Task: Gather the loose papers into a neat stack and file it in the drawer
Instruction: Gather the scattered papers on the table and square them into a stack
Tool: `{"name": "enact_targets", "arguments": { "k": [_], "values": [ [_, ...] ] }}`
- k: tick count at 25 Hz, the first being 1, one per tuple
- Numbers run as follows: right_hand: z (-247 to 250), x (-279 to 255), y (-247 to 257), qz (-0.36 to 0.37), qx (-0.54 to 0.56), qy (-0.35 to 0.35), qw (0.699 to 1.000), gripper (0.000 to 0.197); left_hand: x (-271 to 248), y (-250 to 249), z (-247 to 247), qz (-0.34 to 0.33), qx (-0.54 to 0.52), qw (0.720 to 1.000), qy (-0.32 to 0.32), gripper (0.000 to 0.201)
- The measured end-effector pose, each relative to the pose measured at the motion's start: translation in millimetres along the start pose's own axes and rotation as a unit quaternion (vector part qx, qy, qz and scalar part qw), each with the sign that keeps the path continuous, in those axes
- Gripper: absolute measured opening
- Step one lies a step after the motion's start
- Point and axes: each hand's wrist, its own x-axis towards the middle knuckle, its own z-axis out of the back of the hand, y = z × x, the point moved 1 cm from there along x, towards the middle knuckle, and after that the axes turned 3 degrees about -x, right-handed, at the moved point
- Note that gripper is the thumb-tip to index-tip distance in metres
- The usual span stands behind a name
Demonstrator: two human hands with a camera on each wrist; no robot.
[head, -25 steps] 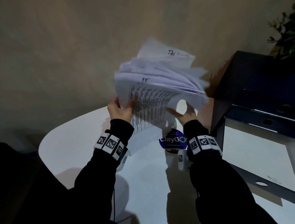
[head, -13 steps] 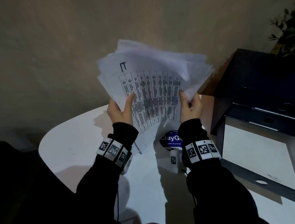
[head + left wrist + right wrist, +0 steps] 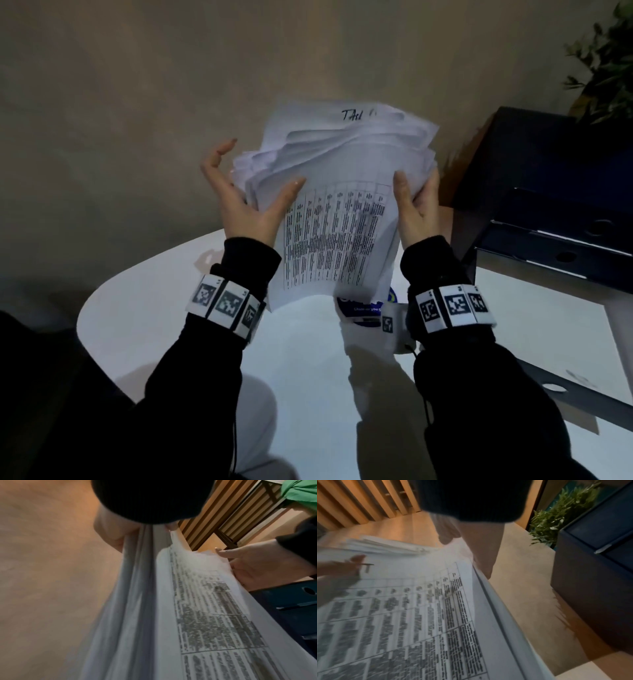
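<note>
Only head view shows papers above table.

Printed table on papers blurred, unreadable; blue sticker half hidden behind them; plant cropped

Matt paper sheets — glossy table

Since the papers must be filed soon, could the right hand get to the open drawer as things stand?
Probably yes: the open drawer lies just beside the right hand with nothing between, but that hand grips the papers, so they would go along.
</note>
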Motion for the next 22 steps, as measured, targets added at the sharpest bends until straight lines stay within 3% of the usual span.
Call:
{"name": "enact_targets", "arguments": {
  "k": [2, 3, 6, 10, 13, 17, 18, 22],
  "values": [
    [0, 6, 1, -0.004, -0.033, 0.009, 0.999, 0.131, 6, -2, 1, 0.009, 0.004, 1.000, 0.011, 0.096],
    [-1, 9, 1, 0.004, -0.042, 0.014, 0.999, 0.137, 9, -3, 2, 0.007, 0.002, 1.000, 0.019, 0.098],
    [0, 16, 1, 0.023, -0.022, 0.021, 0.999, 0.140, 18, 4, 7, 0.030, -0.032, 0.999, 0.024, 0.095],
    [-8, 16, 1, 0.014, -0.048, 0.062, 0.997, 0.143, 20, 9, 7, 0.133, -0.049, 0.990, 0.014, 0.108],
    [-9, 17, 3, 0.034, -0.024, 0.045, 0.998, 0.141, 21, 11, 11, 0.158, -0.082, 0.984, 0.012, 0.094],
    [-6, 18, 0, 0.037, -0.014, 0.044, 0.998, 0.151, 18, 25, 16, 0.211, -0.005, 0.976, 0.060, 0.119],
    [-9, 16, -2, 0.032, -0.025, 0.059, 0.997, 0.152, 15, 29, 15, 0.232, 0.017, 0.970, 0.063, 0.118],
    [-12, 16, -18, -0.017, -0.024, 0.048, 0.998, 0.155, 12, 39, 14, 0.259, -0.005, 0.966, -0.024, 0.099]
  ]
}}
